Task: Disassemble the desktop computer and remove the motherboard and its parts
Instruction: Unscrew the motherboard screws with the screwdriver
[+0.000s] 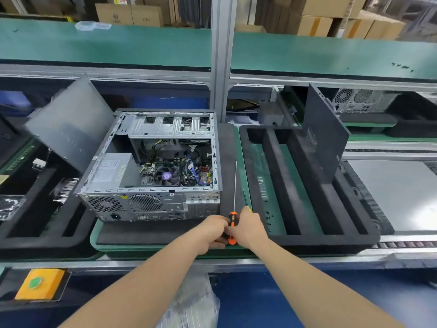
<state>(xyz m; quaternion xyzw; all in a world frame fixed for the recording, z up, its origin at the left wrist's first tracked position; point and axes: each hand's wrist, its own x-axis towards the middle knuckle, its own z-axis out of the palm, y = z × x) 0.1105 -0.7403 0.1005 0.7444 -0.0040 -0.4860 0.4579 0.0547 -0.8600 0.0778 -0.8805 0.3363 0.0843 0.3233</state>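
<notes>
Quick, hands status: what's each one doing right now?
Left hand: grips the long-shafted screwdriver by its orange-and-black handle.
Right hand: grips the same handle.

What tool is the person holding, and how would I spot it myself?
Find the open grey metal computer case on the black foam mat. At its near right corner, left hand and right hand hold a long thin screwdriver. Its orange-and-black handle sets it apart from the shorter yellow-handled tool alongside.
</notes>
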